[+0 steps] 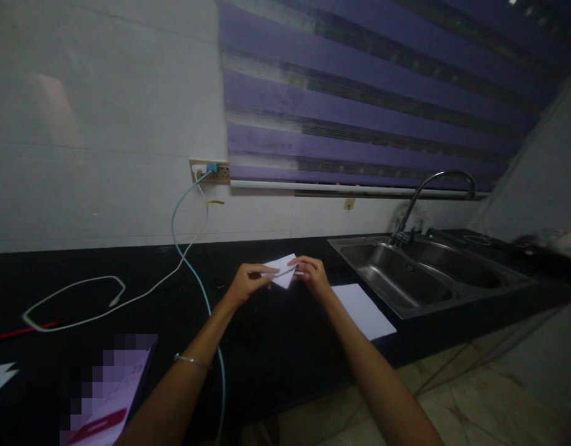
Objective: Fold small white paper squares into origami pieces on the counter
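A small piece of folded white paper (284, 267) is held just above the black countertop, between my two hands. My left hand (248, 280) pinches its left corner between thumb and fingers. On the opposite side, my right hand (312, 275) grips the right edge, with the fingertips close together. The paper shows a crease and angled flaps; its underside is hidden. A flat white sheet (363, 311) lies on the counter beside my right forearm.
A double steel sink (397, 272) with a curved faucet (418, 198) is at the right. A blue cable (199, 282) and a white cable (159, 291) run from the wall outlet (222, 173) across the black counter (261, 353). A purple packet (122, 384) lies front left.
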A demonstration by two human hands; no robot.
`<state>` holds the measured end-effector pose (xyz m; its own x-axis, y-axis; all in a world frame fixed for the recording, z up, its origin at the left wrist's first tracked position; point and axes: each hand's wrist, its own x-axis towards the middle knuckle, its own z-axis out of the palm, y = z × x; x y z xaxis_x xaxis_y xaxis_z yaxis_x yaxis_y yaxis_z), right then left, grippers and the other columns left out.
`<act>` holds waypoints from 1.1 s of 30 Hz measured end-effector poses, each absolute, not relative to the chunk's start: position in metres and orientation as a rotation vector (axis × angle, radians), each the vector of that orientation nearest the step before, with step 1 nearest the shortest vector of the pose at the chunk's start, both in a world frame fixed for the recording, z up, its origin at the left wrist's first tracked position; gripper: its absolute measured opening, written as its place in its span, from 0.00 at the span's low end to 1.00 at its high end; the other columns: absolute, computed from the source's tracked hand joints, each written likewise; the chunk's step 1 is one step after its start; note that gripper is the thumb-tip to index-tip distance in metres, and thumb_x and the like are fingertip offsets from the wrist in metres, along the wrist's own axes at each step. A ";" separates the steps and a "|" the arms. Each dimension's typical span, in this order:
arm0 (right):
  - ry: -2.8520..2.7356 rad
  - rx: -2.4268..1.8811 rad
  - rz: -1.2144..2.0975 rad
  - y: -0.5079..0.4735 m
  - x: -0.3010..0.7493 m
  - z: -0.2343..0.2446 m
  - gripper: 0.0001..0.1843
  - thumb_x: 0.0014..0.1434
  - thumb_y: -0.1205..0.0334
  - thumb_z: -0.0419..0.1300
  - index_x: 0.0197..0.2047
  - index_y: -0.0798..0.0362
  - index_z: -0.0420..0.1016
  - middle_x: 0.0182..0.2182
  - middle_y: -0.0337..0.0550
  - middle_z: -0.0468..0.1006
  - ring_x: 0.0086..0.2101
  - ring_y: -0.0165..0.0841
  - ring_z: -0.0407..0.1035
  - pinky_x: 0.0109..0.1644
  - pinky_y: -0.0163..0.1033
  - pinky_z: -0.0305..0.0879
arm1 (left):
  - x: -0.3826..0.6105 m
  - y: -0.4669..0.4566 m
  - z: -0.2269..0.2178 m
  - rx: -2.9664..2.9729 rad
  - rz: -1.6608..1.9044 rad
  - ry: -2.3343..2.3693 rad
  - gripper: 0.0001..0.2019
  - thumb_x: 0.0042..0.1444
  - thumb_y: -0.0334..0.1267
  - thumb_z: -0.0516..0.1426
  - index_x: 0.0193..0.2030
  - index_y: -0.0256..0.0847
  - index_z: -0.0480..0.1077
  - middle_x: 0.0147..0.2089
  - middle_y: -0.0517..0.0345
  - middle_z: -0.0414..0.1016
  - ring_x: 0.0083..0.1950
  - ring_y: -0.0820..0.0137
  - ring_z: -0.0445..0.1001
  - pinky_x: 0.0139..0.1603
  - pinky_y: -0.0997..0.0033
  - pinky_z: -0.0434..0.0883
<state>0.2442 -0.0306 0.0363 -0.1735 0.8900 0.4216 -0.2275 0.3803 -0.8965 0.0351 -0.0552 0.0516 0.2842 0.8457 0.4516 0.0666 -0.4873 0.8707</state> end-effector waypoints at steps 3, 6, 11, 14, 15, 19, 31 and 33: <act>-1.415 -0.712 1.081 -0.032 0.242 0.038 0.13 0.52 0.54 0.62 0.32 0.56 0.78 0.29 0.44 0.75 0.29 0.32 0.69 0.29 0.35 0.69 | 0.039 -0.056 0.051 1.790 1.309 0.930 0.12 0.53 0.42 0.60 0.37 0.34 0.79 0.25 0.54 0.77 0.25 0.71 0.72 0.26 0.74 0.67; -1.452 -0.789 0.998 -0.033 0.239 0.038 0.13 0.48 0.54 0.67 0.32 0.56 0.76 0.27 0.42 0.75 0.26 0.30 0.68 0.28 0.34 0.67 | 0.045 -0.056 0.049 1.765 1.339 1.007 0.13 0.53 0.43 0.60 0.36 0.35 0.78 0.27 0.54 0.76 0.22 0.74 0.70 0.23 0.76 0.65; -1.448 -0.784 0.993 -0.032 0.237 0.037 0.16 0.47 0.54 0.68 0.35 0.52 0.69 0.25 0.37 0.73 0.24 0.29 0.68 0.28 0.33 0.66 | 0.054 -0.055 0.045 1.567 1.457 0.923 0.27 0.46 0.39 0.65 0.53 0.39 0.63 0.31 0.59 0.75 0.23 0.74 0.71 0.22 0.77 0.67; -1.386 -0.768 1.035 -0.029 0.236 0.034 0.21 0.45 0.54 0.69 0.36 0.49 0.62 0.21 0.31 0.70 0.21 0.28 0.68 0.26 0.33 0.65 | 0.055 -0.052 0.042 1.459 1.454 0.872 0.33 0.45 0.42 0.65 0.55 0.42 0.56 0.29 0.64 0.74 0.20 0.75 0.70 0.21 0.78 0.66; -1.370 -0.762 1.044 -0.028 0.237 0.033 0.22 0.45 0.54 0.69 0.36 0.49 0.60 0.21 0.30 0.69 0.20 0.28 0.68 0.25 0.33 0.65 | 0.055 -0.051 0.041 1.440 1.423 0.860 0.31 0.47 0.45 0.64 0.54 0.42 0.57 0.29 0.64 0.74 0.19 0.76 0.69 0.20 0.78 0.64; -1.354 -0.765 1.065 -0.025 0.237 0.031 0.24 0.44 0.54 0.70 0.36 0.48 0.58 0.22 0.31 0.71 0.20 0.28 0.69 0.25 0.32 0.66 | 0.053 -0.048 0.040 1.546 1.212 0.885 0.21 0.55 0.56 0.54 0.36 0.35 0.67 0.21 0.59 0.71 0.18 0.75 0.68 0.18 0.79 0.58; -1.216 -0.827 1.318 -0.030 0.234 0.033 0.27 0.43 0.52 0.71 0.43 0.53 0.69 0.29 0.41 0.77 0.26 0.30 0.72 0.30 0.37 0.72 | 0.053 -0.051 0.040 1.788 1.271 1.059 0.25 0.59 0.54 0.51 0.19 0.37 0.65 0.17 0.59 0.67 0.18 0.75 0.65 0.22 0.76 0.62; -1.284 -0.856 1.352 -0.033 0.233 0.035 0.24 0.44 0.51 0.71 0.39 0.57 0.74 0.30 0.45 0.77 0.27 0.30 0.71 0.31 0.36 0.72 | 0.053 -0.053 0.041 1.776 1.295 1.063 0.25 0.59 0.54 0.51 0.19 0.37 0.65 0.16 0.59 0.67 0.18 0.75 0.65 0.22 0.76 0.62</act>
